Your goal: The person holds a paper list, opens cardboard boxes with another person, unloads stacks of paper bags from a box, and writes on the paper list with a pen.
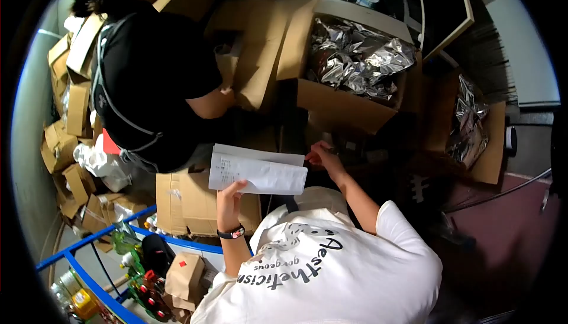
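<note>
My left hand [231, 204], with a dark band on its wrist, pinches the lower edge of folded white paper sheets [258, 173], thumb on top. Rows of small print show on the left part of the paper. Just past the paper's right edge is my right hand [323, 155], its fingers curled; whatever they hold, if anything, is too dark to make out. Beyond it stands an open cardboard box [349, 106] filled with crumpled silver foil packaging [361, 58].
A person in black [151, 81] bends over another open carton [260, 58] at upper left. A closed carton [195, 203] stands left of me, by a blue rail [97, 235] with bottles [151, 297] below. More foil fills a box [494, 146] at right. Cartons [77, 108] pile up at far left.
</note>
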The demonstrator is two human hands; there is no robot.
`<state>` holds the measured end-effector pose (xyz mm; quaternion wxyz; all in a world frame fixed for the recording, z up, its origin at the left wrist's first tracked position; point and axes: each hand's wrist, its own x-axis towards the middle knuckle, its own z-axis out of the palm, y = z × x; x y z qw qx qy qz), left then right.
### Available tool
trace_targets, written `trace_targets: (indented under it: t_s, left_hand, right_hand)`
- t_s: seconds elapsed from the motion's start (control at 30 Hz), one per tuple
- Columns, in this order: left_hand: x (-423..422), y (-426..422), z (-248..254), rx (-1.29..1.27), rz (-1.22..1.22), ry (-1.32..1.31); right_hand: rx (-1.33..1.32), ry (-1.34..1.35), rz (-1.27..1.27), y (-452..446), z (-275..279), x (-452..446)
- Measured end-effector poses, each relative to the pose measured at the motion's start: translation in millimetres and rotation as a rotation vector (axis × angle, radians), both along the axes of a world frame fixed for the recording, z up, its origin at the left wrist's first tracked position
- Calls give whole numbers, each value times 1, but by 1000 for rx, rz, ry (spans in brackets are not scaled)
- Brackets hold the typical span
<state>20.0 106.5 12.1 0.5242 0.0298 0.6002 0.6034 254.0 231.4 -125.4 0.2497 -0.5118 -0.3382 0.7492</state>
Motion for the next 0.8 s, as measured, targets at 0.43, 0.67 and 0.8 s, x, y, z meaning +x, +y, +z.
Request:
trace_targets:
  t_s: [0.43, 0.67, 0.8]
  left_hand:
    - [6, -39, -24, -18, 116, -43]
    - [-2, -48, -39, -8, 170, -140]
    - [-3, -47, -37, 1, 184, -131]
  right_hand:
    - [-154, -25, 178, -11, -10, -9]
    - [-164, -19, 267, -9, -14, -18]
    - [-177, -25, 275, -8, -19, -19]
